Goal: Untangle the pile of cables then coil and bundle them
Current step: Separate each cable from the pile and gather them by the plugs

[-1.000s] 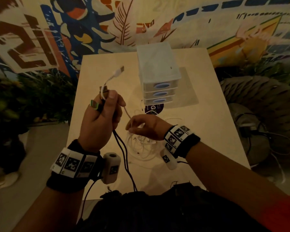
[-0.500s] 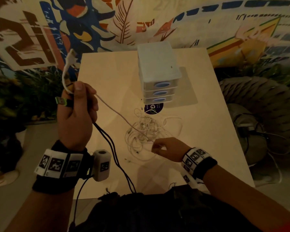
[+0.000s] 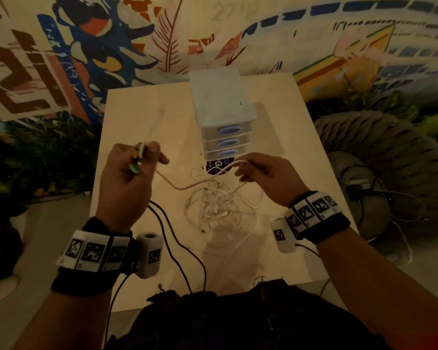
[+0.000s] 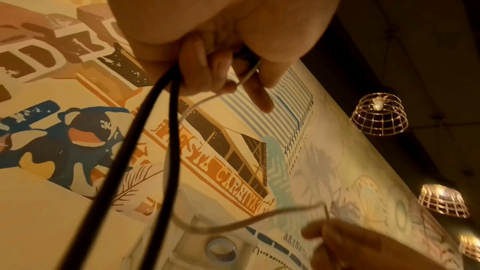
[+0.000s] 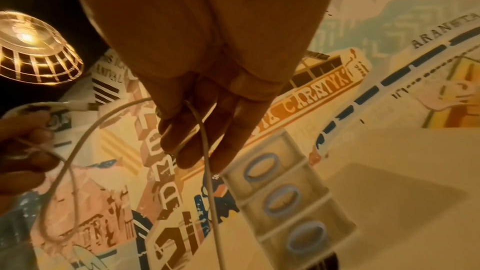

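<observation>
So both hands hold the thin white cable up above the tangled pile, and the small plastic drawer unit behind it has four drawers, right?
Not quite: the small plastic drawer unit has three drawers, as the head view shows. The rest holds: the left hand and right hand hold the thin white cable above the tangled pile.

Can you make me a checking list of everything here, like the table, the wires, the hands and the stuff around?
Surface: pale table, dimly lit.
Job's things: tangled white cable pile on the table; one white cable lifted from it.
Clutter: three-drawer box; round dark sticker.
Grippers: left hand grips the white cable and black cable; right hand holds the white cable.
Cables: black cable hangs toward the body.
Surroundings: painted mural; wire lamps.
</observation>
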Demonstrator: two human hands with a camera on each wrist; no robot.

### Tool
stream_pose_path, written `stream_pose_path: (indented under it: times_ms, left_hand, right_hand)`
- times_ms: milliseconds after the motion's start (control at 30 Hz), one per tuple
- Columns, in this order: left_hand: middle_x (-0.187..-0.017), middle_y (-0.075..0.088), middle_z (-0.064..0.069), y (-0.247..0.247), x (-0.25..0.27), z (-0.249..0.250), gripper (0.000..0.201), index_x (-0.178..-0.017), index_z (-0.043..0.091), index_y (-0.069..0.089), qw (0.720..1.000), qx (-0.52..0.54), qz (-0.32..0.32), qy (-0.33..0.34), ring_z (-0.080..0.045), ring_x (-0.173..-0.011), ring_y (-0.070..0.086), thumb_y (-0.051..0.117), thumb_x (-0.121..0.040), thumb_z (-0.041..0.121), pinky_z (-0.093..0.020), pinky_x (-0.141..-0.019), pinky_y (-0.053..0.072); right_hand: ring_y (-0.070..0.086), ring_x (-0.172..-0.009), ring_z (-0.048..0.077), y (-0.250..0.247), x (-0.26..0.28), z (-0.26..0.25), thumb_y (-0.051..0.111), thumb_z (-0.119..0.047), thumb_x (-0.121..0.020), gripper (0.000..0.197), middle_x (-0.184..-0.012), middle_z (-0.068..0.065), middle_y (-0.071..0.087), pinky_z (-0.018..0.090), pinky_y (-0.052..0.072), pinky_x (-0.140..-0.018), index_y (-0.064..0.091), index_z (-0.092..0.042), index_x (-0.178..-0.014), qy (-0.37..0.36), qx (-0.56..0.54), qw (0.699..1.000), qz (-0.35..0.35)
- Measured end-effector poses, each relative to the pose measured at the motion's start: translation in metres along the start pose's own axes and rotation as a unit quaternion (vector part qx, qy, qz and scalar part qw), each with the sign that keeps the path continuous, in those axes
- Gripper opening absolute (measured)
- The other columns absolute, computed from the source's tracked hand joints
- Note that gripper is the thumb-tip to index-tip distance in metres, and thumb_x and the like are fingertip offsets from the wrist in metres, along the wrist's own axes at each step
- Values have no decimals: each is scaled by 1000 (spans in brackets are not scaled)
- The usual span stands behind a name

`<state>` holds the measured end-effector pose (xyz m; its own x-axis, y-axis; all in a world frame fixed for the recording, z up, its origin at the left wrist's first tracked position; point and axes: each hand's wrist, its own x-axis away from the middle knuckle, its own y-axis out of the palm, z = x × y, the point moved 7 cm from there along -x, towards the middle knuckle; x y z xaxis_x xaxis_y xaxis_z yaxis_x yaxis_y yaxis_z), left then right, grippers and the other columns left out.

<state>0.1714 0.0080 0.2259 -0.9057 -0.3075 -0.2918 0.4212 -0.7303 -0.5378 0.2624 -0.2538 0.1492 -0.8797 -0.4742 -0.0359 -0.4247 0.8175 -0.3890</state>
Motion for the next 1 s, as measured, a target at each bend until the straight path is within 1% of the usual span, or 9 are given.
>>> stream_pose_path:
  times_ms: [67, 167, 300, 367, 500, 633, 767, 900, 1000]
  left_hand:
    - [-93, 58, -7, 16, 3, 9, 29, -103, 33, 73, 997, -19, -60, 35, -6, -84, 56, 46, -104, 43, -15, -77, 42]
    - [-85, 59, 0, 38, 10, 14, 28, -118, 29, 70, 992, -44, -113, 28, -4, -76, 55, 49, -102, 38, -14, -67, 39]
    - [-65, 60, 15, 58, 18, 18, 28, -81, 37, 59, 988, 2, -153, -23, 4, -62, 55, 49, -104, 26, -9, -58, 37]
    - [-59, 59, 20, 62, 19, 20, 25, -86, 33, 62, 986, 37, -158, -47, 6, -56, 52, 45, -105, 28, -7, -56, 36]
    - [-91, 63, 19, 61, 18, 21, 34, -136, 39, 52, 983, 80, -165, -2, 13, -92, 58, 48, -105, 25, -4, -83, 39]
    - [-94, 64, 17, 59, 15, 19, 19, -112, 26, 64, 981, 137, -134, 17, -7, -88, 61, 50, -101, 33, -27, -83, 48]
    - [-89, 61, 14, 49, 9, 25, 21, -95, -1, 58, 986, 144, -79, 40, -11, -75, 53, 41, -106, 5, -24, -74, 45]
    - [-79, 54, 6, 33, 4, 20, 27, -93, 24, 60, 985, 168, -41, 6, -4, -58, 46, 38, -109, 25, -27, -59, 37]
    - [-79, 53, -1, 19, 1, 23, 26, -94, 14, 56, 980, 197, -1, 12, -3, -55, 43, 37, -108, 25, -23, -55, 35]
  right_hand:
    - [74, -84, 13, 2, -8, -20, 55, -37, -101, 24, -95, -2, 76, 43, 59, -84, 71, -25, -113, -22, 21, 999, -11]
    - [72, -79, 2, 9, -17, -50, 58, -28, -101, 16, -88, -13, 75, 22, 58, -78, 70, -30, -112, -52, 26, 998, -28]
    - [62, -65, -15, 20, -32, -71, 55, -33, -102, 20, -68, -30, 61, 3, 42, -61, 72, -26, -110, -84, 153, 984, -31]
    - [61, -63, -16, 25, -38, -72, 54, -33, -102, 20, -67, -26, 61, 7, 43, -60, 73, -28, -107, -90, 185, 978, -36]
    - [67, -65, -7, 41, -38, -68, 52, -32, -101, 23, -72, -25, 64, 17, 53, -68, 73, -25, -102, -83, 181, 976, -92]
    - [70, -71, 1, 50, -34, -67, 58, -27, -99, 16, -78, -14, 70, 16, 52, -67, 74, -23, -97, -97, 157, 977, -110]
    - [71, -81, 12, 63, -33, -33, 64, -29, -97, 14, -85, -5, 74, 32, 58, -79, 73, -21, -90, -43, 62, 989, -127]
    - [67, -91, 14, 78, -34, 18, 62, -27, -97, 15, -102, 0, 73, 30, 54, -84, 73, -17, -100, 10, 137, 976, -170]
    - [64, -97, 24, 95, -30, 58, 58, -40, -97, 24, -109, 5, 70, 36, 51, -87, 69, -20, -106, 73, 249, 941, -219]
